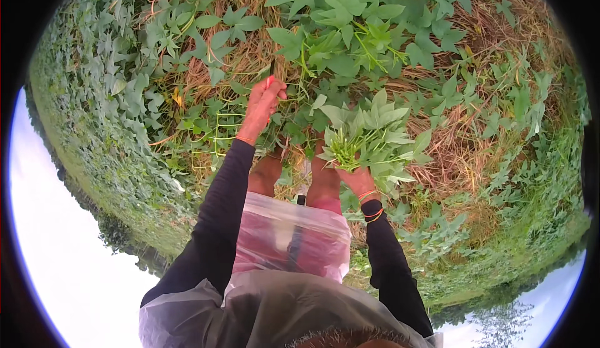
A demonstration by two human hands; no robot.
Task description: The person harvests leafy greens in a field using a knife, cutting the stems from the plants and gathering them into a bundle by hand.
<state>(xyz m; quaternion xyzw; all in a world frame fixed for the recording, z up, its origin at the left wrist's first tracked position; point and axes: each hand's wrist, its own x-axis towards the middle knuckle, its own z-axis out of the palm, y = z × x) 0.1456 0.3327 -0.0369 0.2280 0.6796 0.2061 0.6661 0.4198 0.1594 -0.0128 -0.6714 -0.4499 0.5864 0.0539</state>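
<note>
Nearest, bottom centre of the frame: a clear plastic rain cover [250,310] over the torso and a pink plastic bag [294,238] hanging in front, with both dark sleeves rising from it.

Right hand [357,179], just right of centre: closed round the stem ends of a bunch of cut leafy shoots [369,139], with the leaves fanning up and outward. Orange bands sit on that wrist. The bunch looks light, limp and easily bruised; the stems are thin and green, probably snapping if bent hard. Judged best held low on the gathered stems, as now, and not by the leaves, which would tear or slip loose.

Left hand [264,101], upper centre-left: stretched out into the vines, fingers pinched narrow round something thin and dark, a stalk or a small blade. Which it is, I cannot tell.

Between the hands: bare knees and lower legs [269,173], crouched over the row.

Further out: a tangled mat of vine leaves [350,42] across the upper frame, over dry brown straw [462,142] showing through at upper right. Runners cross each other, so any single shoot is snagged among its neighbours. Dense green cover [94,117] runs to the left rim; pale sky lies at the lower edges.
</note>
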